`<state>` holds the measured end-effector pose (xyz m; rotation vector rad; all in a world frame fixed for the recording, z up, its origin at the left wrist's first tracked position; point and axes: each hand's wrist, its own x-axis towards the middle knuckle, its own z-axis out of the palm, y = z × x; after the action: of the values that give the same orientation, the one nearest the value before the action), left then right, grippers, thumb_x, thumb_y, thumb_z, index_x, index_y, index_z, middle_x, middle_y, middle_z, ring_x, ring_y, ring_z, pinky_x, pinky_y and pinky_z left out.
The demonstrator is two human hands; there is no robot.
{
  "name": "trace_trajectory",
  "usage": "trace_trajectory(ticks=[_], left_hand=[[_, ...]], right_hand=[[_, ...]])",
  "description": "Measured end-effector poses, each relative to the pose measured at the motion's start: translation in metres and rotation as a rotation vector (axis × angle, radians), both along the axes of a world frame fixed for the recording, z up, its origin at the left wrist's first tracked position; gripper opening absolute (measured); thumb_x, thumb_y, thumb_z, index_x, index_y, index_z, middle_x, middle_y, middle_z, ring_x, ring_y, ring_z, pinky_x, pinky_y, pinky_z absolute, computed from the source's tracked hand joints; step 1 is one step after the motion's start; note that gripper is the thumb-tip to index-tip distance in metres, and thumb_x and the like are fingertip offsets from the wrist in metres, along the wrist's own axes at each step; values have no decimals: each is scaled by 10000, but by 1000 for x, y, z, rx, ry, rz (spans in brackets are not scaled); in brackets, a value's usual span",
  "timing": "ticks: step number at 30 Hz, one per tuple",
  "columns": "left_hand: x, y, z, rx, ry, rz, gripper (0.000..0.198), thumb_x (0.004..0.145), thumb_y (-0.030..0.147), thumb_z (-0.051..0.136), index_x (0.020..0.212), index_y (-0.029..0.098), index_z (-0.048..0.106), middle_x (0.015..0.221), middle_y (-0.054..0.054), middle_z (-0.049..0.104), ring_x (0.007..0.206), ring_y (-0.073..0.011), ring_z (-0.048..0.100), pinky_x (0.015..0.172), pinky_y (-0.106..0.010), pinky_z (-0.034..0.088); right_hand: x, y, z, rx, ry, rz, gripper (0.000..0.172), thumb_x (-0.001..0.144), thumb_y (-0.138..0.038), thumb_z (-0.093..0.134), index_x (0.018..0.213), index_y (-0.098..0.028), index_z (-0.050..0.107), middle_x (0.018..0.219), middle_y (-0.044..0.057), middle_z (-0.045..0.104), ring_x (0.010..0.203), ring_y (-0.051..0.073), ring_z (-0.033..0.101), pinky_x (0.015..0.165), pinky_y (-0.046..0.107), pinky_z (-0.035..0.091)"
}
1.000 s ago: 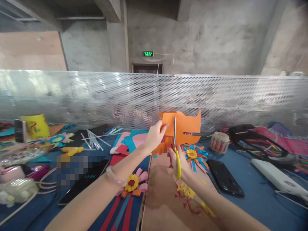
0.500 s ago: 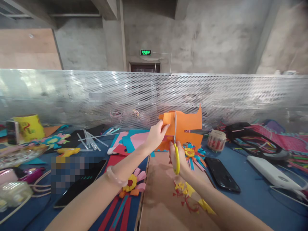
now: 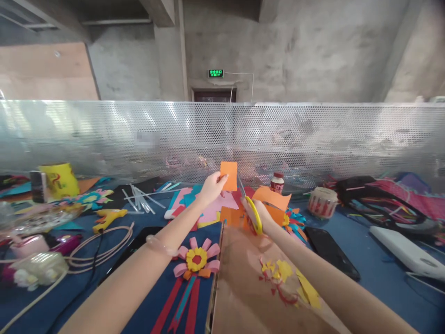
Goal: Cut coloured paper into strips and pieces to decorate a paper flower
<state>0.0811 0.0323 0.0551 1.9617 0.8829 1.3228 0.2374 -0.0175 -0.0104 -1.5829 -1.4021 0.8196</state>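
Note:
My left hand pinches a small orange paper rectangle and holds it up above the table. My right hand grips yellow-handled scissors, blades pointing up toward the rectangle. The larger orange sheet lies on the table just right of the scissors, over a blue and orange paper flower. A pink paper flower with red and blue streamers lies under my left forearm.
A brown paper sheet with yellow and red scraps lies in front. A black phone, tape roll, glue bottle, glue gun, yellow cup and coloured paper pile surround it. A perforated metal screen closes the back.
The cut has gone through: a small orange rectangle stays in my left hand while the larger sheet has dropped to the table. My right hand with the scissors has lowered slightly.

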Motion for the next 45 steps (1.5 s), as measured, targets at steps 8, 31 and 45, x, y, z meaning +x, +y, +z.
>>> trace_trajectory(ticks=[8, 31, 45], left_hand=[[-44, -26, -27, -281, -97, -240, 357, 807, 276, 534, 1144, 165, 499, 1070, -109, 636, 832, -202, 649, 591, -279, 538], [-40, -73, -80, -323, 149, -368, 194, 790, 229, 482, 947, 200, 592, 883, -37, 640, 831, -201, 612, 730, -312, 471], [-27, -86, -80, -560, -66, -510, 250, 831, 369, 519, 977, 170, 481, 946, -89, 623, 786, -198, 656, 751, -391, 511]], right_hand=[[14, 14, -16, -63, -466, 22, 268, 860, -325, 528, 1062, -152, 564, 1069, 51, 586, 925, 194, 583, 777, 375, 493], [-15, -69, -6, 15, 59, 413, 382, 777, -478, 544, 971, -166, 646, 916, 51, 626, 771, 150, 582, 653, 267, 498], [-16, -76, -26, 181, 8, 214, 353, 774, -445, 546, 1002, -184, 610, 891, 36, 645, 741, 164, 557, 627, 255, 408]])
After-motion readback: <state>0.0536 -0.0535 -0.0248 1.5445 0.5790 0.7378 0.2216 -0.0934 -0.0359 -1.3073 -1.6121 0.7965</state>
